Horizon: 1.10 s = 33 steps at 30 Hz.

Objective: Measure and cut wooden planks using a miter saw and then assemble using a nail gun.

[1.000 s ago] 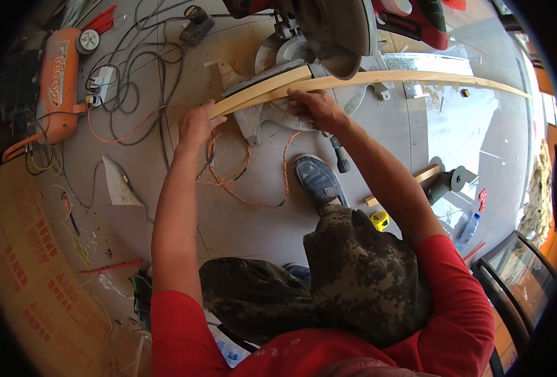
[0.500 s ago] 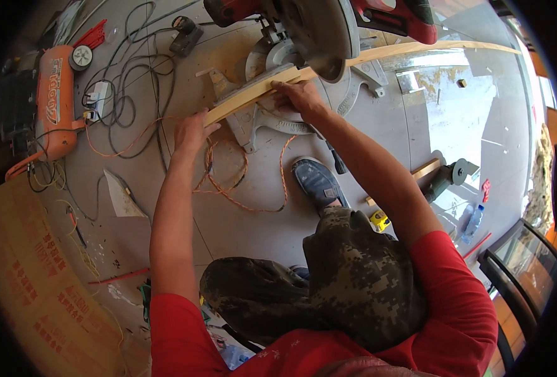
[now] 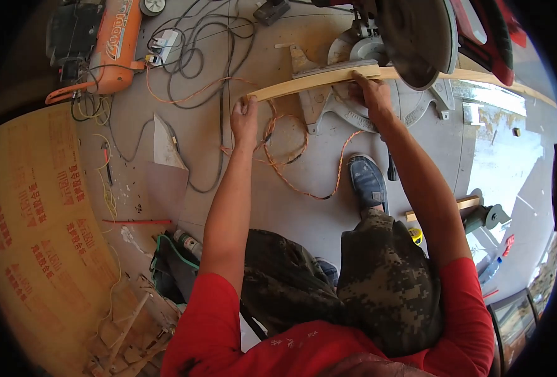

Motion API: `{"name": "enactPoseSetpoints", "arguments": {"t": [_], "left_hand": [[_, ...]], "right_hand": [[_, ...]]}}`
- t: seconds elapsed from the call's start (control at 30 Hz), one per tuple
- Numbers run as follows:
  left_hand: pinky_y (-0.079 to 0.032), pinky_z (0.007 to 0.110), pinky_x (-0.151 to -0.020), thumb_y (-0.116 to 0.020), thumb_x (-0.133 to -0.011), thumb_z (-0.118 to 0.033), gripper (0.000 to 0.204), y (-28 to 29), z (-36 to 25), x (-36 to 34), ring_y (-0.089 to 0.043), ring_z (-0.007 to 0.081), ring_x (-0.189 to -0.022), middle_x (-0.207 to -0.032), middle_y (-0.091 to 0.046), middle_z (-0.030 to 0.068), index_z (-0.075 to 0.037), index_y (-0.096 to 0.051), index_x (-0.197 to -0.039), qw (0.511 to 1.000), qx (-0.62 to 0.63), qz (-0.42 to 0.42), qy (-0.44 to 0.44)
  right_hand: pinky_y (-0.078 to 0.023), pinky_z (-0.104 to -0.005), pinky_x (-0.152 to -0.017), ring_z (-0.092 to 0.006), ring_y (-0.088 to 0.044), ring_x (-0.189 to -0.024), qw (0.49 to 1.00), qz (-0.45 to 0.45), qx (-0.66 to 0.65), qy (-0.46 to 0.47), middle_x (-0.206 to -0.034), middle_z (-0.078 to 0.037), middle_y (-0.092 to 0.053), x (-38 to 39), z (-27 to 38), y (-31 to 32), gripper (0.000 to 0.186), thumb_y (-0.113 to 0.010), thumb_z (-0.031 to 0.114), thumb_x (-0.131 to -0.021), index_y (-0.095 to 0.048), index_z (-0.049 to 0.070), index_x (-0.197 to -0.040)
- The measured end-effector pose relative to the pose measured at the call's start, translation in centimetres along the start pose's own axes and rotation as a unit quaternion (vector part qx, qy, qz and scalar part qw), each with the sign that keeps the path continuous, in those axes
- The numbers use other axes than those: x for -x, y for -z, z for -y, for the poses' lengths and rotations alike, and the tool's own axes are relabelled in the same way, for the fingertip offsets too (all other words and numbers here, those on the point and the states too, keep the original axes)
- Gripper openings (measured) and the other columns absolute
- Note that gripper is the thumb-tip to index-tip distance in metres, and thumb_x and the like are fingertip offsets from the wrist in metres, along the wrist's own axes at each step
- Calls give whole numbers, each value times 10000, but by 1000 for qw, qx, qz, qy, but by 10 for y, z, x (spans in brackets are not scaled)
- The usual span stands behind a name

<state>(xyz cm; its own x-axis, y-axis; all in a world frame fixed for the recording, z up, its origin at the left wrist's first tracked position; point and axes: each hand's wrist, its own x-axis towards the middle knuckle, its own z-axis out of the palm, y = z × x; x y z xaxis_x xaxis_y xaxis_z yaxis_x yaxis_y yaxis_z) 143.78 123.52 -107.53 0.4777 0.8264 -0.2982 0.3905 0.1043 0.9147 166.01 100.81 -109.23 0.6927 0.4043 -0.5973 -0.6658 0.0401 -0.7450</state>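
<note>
My left hand (image 3: 244,116) is closed on the left end of a pale wooden board (image 3: 297,84). My right hand (image 3: 371,94) grips the board farther right, against the metal fence of a mitre saw (image 3: 420,44), with some fingers hidden under the wood. A long thin wooden strip (image 3: 498,79) runs from behind the saw's round blade guard out to the right. The board rests over the saw's cast base (image 3: 310,116). Orange twisted cord (image 3: 313,193) lies in loops on the floor below, beside my shoe (image 3: 366,179).
At left are an orange air compressor (image 3: 112,75), a power strip (image 3: 164,44), tangled cables and a printed cardboard sheet (image 3: 36,232). At right lie an angle grinder (image 3: 483,218), a wood offcut (image 3: 457,206), a yellow tape measure (image 3: 415,235) and a plastic bottle (image 3: 491,270).
My view has turned left, so the surroundings appear shifted right. My left hand and the board's left end sit slightly farther left from the saw, and the board looks more level.
</note>
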Motion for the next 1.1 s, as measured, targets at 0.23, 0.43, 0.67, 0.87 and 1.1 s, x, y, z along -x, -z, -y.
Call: {"name": "enactPoseSetpoints", "arguments": {"t": [0.23,0.43,0.67,0.87,1.1], "left_hand": [[-477,316,-899,-751,-873,-280,534,-16,9,-7,-610,193,-1031,-1125,-629,143,70,-505,-1193,993,-57,-87,-54],[-451,292,-950,-781,-851,-235,618,-19,9,-4,-576,204,-1099,-1216,-595,169,100,-476,-1271,994,34,-101,-19],[-457,296,-938,-779,-853,-268,465,11,27,-26,-582,151,-1034,-1082,-612,79,4,-549,-1153,991,75,-97,59],[-469,295,-906,-786,-848,-270,469,-11,19,-23,-557,136,-970,-1005,-588,56,-14,-518,-1136,986,141,-24,89],[-473,293,-824,-796,-835,-214,507,1,4,-23,-548,140,-946,-1039,-566,89,45,-479,-1134,995,73,-54,43]], "right_hand": [[-510,-335,-563,-193,-632,-616,892,-254,303,218,-788,-132,-670,-2,-23,-6,516,-826,326,-765,-559,-50,-995],[-511,-392,-807,-328,-680,-876,939,-256,169,154,-946,-208,-689,12,-21,-14,659,-808,341,-751,-451,-3,-1186],[-504,-381,-733,-283,-652,-775,921,-238,233,201,-821,-152,-654,27,-17,-33,544,-803,272,-753,-547,7,-1153],[-505,-395,-771,-291,-651,-860,913,-238,232,234,-924,-207,-652,22,-16,-13,543,-774,250,-785,-529,-19,-1187],[-384,-237,-484,-62,-507,-556,953,1,296,-71,-640,17,-562,305,79,112,173,-729,170,-842,-685,6,-871]]}}
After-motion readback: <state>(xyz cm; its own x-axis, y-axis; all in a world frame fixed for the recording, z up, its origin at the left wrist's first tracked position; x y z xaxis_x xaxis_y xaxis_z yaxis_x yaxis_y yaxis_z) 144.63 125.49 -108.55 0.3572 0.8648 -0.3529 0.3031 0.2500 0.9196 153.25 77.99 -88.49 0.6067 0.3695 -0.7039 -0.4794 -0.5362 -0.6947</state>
